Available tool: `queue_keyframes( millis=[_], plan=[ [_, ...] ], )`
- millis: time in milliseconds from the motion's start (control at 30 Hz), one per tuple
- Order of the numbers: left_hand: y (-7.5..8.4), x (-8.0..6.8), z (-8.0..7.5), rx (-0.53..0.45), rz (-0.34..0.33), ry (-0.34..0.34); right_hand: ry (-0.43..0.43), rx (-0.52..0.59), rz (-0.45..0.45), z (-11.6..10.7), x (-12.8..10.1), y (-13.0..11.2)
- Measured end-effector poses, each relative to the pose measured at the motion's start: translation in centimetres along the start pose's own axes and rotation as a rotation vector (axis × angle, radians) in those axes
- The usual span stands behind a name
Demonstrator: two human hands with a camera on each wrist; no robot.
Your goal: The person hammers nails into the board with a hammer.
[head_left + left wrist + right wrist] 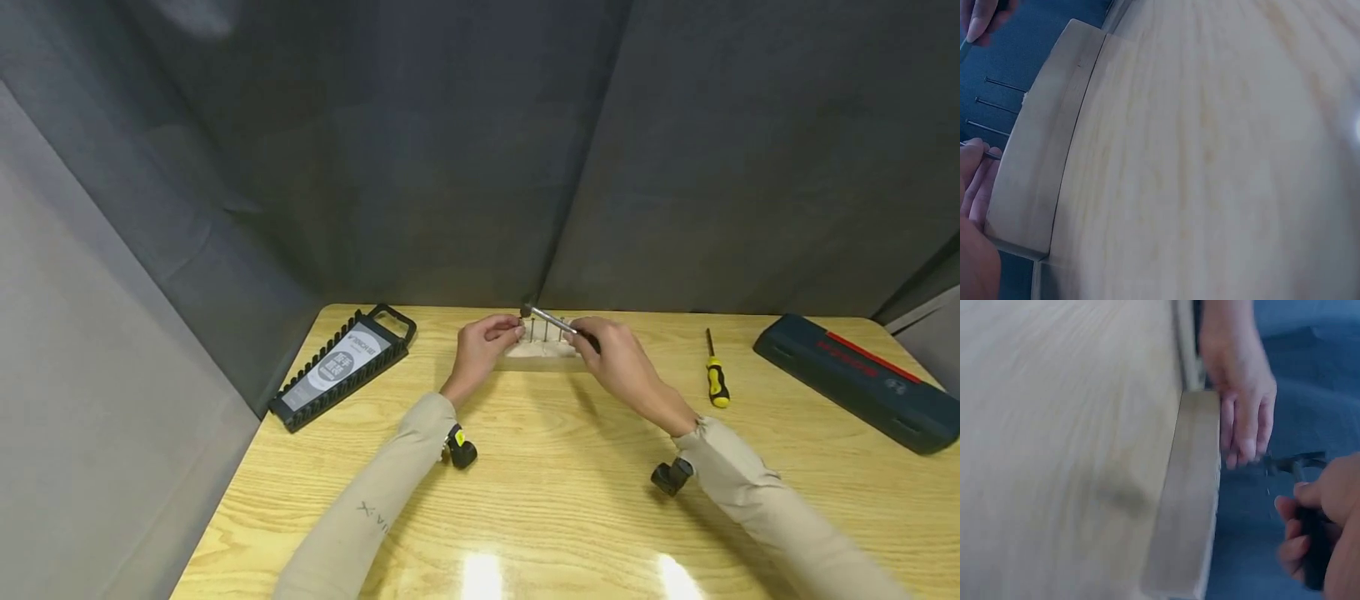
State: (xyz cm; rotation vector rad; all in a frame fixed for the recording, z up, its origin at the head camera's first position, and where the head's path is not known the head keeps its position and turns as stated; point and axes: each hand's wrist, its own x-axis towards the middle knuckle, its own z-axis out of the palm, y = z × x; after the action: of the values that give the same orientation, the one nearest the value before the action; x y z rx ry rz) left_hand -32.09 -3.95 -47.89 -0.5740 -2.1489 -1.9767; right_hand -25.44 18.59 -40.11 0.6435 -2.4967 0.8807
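Both sleeved arms forward, left grip [487, 340] pinching, right grip [611, 354] curled tight.

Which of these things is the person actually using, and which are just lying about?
In use: hammer in right hand; nail held by left hand; wood block.

Lying about: screwdriver; blue case; black rack.

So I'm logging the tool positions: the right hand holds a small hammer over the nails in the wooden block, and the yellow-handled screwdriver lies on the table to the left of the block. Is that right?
Not quite. The right hand does hold the hammer over the nails in the wooden block, but the head view shows the screwdriver lying to the right of the block, not the left.
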Motion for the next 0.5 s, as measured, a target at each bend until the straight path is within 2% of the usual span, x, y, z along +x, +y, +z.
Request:
queue_keyframes(
  millis=[67, 233, 500],
  plan=[
    [-0.05, 0.1, 0.09, 0.0, 0.007, -0.002, -0.022, 0.014, 0.007, -0.1, -0.17, 0.07],
    [-0.01, 0.11, 0.17, 0.004, 0.0, 0.0, 0.043, 0.062, -0.025, -0.54, 0.22, 0.17],
    [-0.02, 0.14, 0.15, 0.014, -0.008, 0.008, -0.073, 0.028, 0.022, 0.09, -0.11, 0.67]
  ],
)
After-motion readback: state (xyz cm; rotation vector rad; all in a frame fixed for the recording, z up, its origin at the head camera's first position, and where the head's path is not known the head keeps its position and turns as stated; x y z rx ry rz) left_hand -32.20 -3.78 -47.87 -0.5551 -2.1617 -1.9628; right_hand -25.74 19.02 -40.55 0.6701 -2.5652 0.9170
